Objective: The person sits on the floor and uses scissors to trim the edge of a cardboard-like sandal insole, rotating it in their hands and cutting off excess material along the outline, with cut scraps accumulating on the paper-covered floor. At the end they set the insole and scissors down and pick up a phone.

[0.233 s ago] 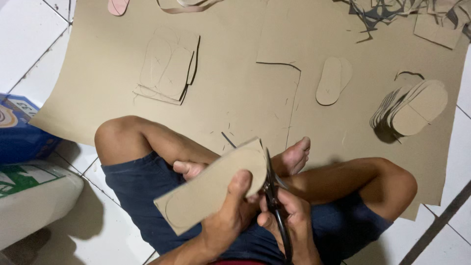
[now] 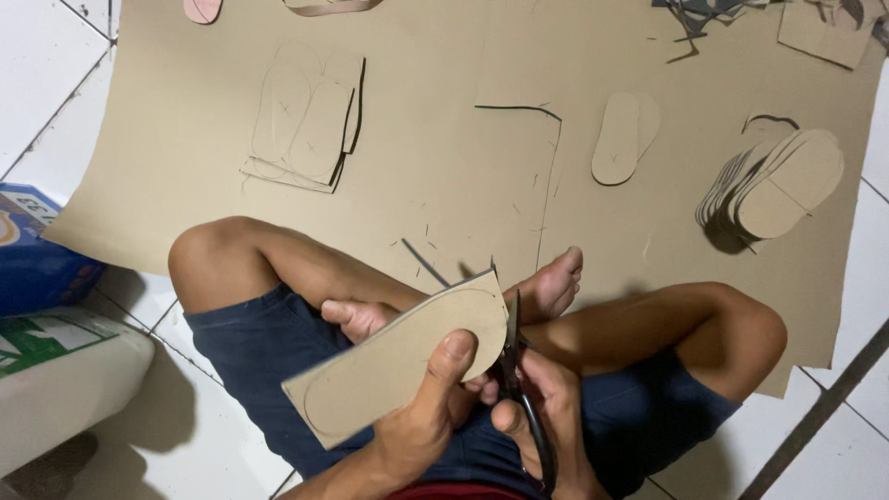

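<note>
Two hands share this job, and each has its own part. My left hand (image 2: 421,421) pinches the cardboard piece (image 2: 398,370) from below, thumb pressed flat on its top face and the other fingers hidden beneath, so the board stays stiff and tilted up toward me where I can read the pencilled sole outline on it. The piece sits over my lap, between my crossed legs, its rounded end pointing away from me and to the right.

My right hand (image 2: 546,407) is curled through the handles of the black scissors (image 2: 517,389), just right of the left thumb. The blades point away from me and meet the right edge of the piece near the rounded end; they look nearly closed, though how far I cannot tell. Holding the scissors upright and close to my body lets me turn the board into them with the left wrist.

Beyond both hands, a large cardboard sheet (image 2: 444,157) covers the floor. Far right of the scissors lies a fanned stack of cut soles (image 2: 787,185), with a single cut sole (image 2: 622,139) nearer the middle. Off beyond my left hand rest marked blanks (image 2: 310,125).
</note>
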{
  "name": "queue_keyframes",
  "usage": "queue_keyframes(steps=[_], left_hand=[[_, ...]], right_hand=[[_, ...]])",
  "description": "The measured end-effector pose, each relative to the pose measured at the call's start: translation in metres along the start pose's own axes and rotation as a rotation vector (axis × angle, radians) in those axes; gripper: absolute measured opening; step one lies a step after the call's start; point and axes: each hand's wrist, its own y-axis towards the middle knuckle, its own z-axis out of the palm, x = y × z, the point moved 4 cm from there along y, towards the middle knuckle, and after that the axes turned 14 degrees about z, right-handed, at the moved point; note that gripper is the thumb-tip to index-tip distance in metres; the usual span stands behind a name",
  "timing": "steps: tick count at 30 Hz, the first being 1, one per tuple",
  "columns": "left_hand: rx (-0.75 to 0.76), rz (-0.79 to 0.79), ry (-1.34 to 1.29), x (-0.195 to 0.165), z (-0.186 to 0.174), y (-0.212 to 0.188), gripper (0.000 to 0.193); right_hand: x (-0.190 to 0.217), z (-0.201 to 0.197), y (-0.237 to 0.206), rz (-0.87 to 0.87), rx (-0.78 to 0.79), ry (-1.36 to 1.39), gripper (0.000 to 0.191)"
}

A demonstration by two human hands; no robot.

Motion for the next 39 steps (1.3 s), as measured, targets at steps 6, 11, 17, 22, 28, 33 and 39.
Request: queue_keyframes(steps=[6, 11, 17, 22, 28, 33, 39], left_hand=[[-0.121, 0.044, 0.344, -0.003, -0.021, -0.003, 0.046], [-0.044, 0.086, 0.683, -0.015, -0.022, -0.008, 0.033], [-0.089, -0.006, 0.682, -0.026, -0.034, -0.009, 0.030], [0.051, -0.058, 0.562, -0.029, -0.027, -0.003, 0.031], [0.010, -0.195, 0.791, -0.041, -0.038, 0.007, 0.030], [0.146, -0.167, 0.781, -0.051, -0.032, 0.014, 0.028], [0.109, -0.242, 0.714, -0.058, -0.035, 0.028, 0.024]], right_hand=[[-0.015, -0.005, -0.001, 0.131, -0.039, -0.016, 0.073], [-0.001, -0.005, 0.000, 0.014, 0.001, -0.043, 0.077], [-0.012, 0.001, -0.004, 0.122, -0.007, -0.008, 0.075], [-0.004, -0.007, -0.003, 0.050, -0.020, -0.081, 0.078], [0.001, -0.003, -0.003, 0.141, 0.057, -0.018, 0.080], [0.005, -0.006, -0.003, 0.079, 0.042, -0.092, 0.080], [-0.005, -0.006, -0.002, 0.116, 0.095, -0.011, 0.079]])
